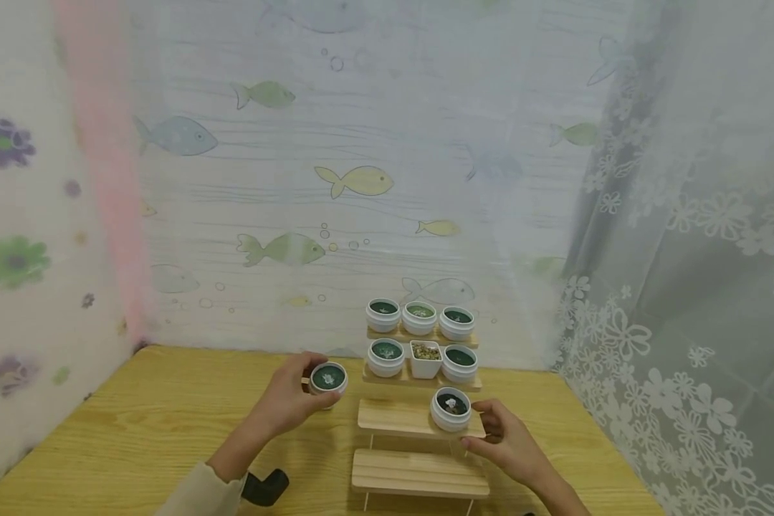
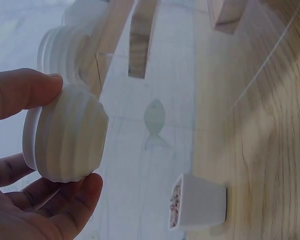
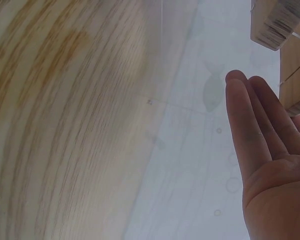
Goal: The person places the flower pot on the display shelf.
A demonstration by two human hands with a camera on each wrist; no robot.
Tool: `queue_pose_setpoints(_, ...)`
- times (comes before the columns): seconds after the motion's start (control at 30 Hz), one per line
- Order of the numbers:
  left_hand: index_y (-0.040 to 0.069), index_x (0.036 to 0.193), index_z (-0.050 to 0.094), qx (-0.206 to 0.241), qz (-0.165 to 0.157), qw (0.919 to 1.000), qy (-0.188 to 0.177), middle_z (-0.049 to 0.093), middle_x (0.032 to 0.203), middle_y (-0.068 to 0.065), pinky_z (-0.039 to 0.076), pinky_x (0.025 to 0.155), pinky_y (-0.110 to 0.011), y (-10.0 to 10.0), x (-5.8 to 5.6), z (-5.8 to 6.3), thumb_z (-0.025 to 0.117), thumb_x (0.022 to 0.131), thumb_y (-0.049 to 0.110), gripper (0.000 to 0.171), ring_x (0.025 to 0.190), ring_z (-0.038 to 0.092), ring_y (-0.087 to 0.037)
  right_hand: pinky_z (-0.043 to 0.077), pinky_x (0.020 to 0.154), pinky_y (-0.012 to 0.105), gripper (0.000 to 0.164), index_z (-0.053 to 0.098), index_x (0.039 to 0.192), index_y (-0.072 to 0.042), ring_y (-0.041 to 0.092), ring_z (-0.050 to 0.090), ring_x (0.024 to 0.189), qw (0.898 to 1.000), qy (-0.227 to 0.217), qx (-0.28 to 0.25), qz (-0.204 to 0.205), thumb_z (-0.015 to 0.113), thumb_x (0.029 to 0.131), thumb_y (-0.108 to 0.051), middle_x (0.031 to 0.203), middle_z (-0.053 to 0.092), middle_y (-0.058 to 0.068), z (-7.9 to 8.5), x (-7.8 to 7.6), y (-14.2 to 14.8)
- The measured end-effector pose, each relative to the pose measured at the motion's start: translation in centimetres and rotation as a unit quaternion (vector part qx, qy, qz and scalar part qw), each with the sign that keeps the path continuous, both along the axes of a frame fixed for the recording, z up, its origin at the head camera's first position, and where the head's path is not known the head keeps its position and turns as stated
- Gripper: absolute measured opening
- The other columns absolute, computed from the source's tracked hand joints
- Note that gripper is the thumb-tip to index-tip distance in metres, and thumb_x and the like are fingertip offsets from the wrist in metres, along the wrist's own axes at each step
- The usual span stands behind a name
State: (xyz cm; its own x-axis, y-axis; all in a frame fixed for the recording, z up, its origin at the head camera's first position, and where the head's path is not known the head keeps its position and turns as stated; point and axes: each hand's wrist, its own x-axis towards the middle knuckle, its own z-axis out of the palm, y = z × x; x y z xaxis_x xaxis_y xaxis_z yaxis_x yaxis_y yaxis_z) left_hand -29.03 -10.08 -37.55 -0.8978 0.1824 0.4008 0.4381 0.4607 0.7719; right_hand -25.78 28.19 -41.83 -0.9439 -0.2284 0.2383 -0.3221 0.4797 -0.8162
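My left hand (image 1: 287,394) grips a white ribbed round pot (image 1: 329,378) with a dark green top and a pale mark, held left of a tiered wooden stand (image 1: 419,469). In the left wrist view, thumb and fingers hold this pot (image 2: 72,135) from opposite sides. My right hand (image 1: 506,441) is at the right end of the third tier, its thumb near the board's edge. Beside its fingers, a white round pot (image 1: 451,410) with a dark top sits on that tier. The right wrist view shows the fingers (image 3: 252,122) extended and nothing in the palm.
Several white round pots (image 1: 385,358) stand on the two upper tiers, with a square cup (image 1: 425,360) of grainy bits among them. Another square cup (image 2: 200,202) stands on the table. A black curved object (image 1: 266,487) lies near the left sleeve. Patterned curtains (image 1: 361,215) surround the table.
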Motion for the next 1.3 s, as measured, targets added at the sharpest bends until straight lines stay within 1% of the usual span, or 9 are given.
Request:
queue_pose_setpoints(0.17,0.004,0.118,0.059,0.003,-0.016,0.9998,0.01,0.057,0.106,-0.003,0.05,0.074,-0.028,0.8,0.5,0.3,0.085,0.071,0.02,0.055,0.093,0.054,-0.016,0.052,0.077,0.029,0.056,0.049,0.124,-0.001,0.017,0.065,0.087,1.0,-0.007,-0.003,-0.001,0.077,0.082,-0.023,0.094,0.067,0.006,0.0,0.0,0.0)
queue_pose_setpoints(0.33,0.005,0.117,0.059,0.019,-0.032,0.9993,0.005,0.058,0.105,-0.003,0.051,0.074,-0.028,1.4,0.9,0.3,0.085,0.071,0.016,0.055,0.093,0.056,-0.018,0.052,0.078,0.028,0.054,0.05,0.123,-0.003,0.018,0.065,0.088,1.0,-0.006,0.005,-0.008,0.077,0.081,-0.024,0.094,0.068,0.005,-0.1,-0.1,-0.1)
queue_pose_setpoints(0.43,0.006,0.117,0.059,0.018,-0.038,0.9991,0.008,0.058,0.105,-0.002,0.051,0.074,-0.027,1.7,1.2,0.3,0.085,0.07,0.015,0.054,0.092,0.056,-0.016,0.052,0.078,0.028,0.054,0.05,0.123,-0.003,0.019,0.065,0.087,1.0,-0.003,0.007,-0.007,0.077,0.082,-0.024,0.093,0.068,0.006,-0.1,-0.2,0.0)
queue_pose_setpoints(0.53,0.006,0.115,0.059,0.015,-0.047,0.9985,0.024,0.058,0.104,-0.002,0.051,0.073,-0.027,2.2,1.4,0.1,0.085,0.07,0.017,0.053,0.091,0.056,-0.015,0.051,0.077,0.028,0.054,0.05,0.124,-0.003,0.019,0.064,0.086,1.0,-0.004,0.009,-0.008,0.076,0.082,-0.025,0.093,0.067,0.006,-0.1,-0.2,0.0)
queue_pose_setpoints(0.67,0.006,0.114,0.06,0.017,-0.07,0.9963,0.047,0.058,0.103,-0.002,0.052,0.072,-0.026,3.1,1.9,0.0,0.085,0.071,0.022,0.052,0.091,0.056,-0.016,0.051,0.078,0.028,0.055,0.049,0.124,-0.004,0.019,0.064,0.087,1.0,-0.006,0.009,-0.009,0.076,0.082,-0.025,0.093,0.067,0.006,-0.1,-0.2,0.0)
queue_pose_setpoints(0.87,0.009,0.113,0.061,0.029,-0.096,0.9933,0.057,0.057,0.104,0.0,0.052,0.072,-0.025,4.8,2.6,-0.1,0.085,0.071,0.023,0.05,0.092,0.055,-0.015,0.052,0.077,0.028,0.054,0.049,0.125,-0.003,0.02,0.064,0.086,1.0,-0.007,0.003,-0.002,0.076,0.083,-0.023,0.094,0.067,0.007,-0.2,-0.3,0.1)
queue_pose_setpoints(1.0,0.008,0.113,0.061,0.03,-0.103,0.992,0.067,0.057,0.103,0.0,0.053,0.071,-0.025,5.9,2.7,-0.1,0.085,0.071,0.024,0.05,0.091,0.056,-0.015,0.052,0.076,0.028,0.054,0.049,0.124,-0.003,0.019,0.064,0.085,1.0,-0.002,0.005,-0.005,0.076,0.082,-0.024,0.093,0.067,0.006,-0.2,-0.2,0.2)
queue_pose_setpoints(1.2,0.005,0.116,0.061,0.035,-0.099,0.9917,0.074,0.059,0.106,-0.002,0.053,0.071,-0.024,7.3,2.6,-0.2,0.086,0.07,0.023,0.055,0.093,0.057,-0.016,0.052,0.077,0.029,0.054,0.049,0.125,-0.004,0.02,0.064,0.087,1.0,0.0,0.004,-0.004,0.076,0.082,-0.024,0.095,0.067,0.006,-0.1,-0.3,0.2)
queue_pose_setpoints(1.3,0.005,0.115,0.06,0.036,-0.096,0.9922,0.071,0.06,0.105,-0.002,0.052,0.071,-0.024,8.0,2.5,-0.3,0.086,0.071,0.023,0.055,0.092,0.057,-0.017,0.052,0.078,0.03,0.055,0.049,0.125,-0.005,0.022,0.064,0.088,1.0,-0.003,0.005,-0.006,0.077,0.082,-0.025,0.096,0.067,0.007,-0.2,-0.2,0.2)
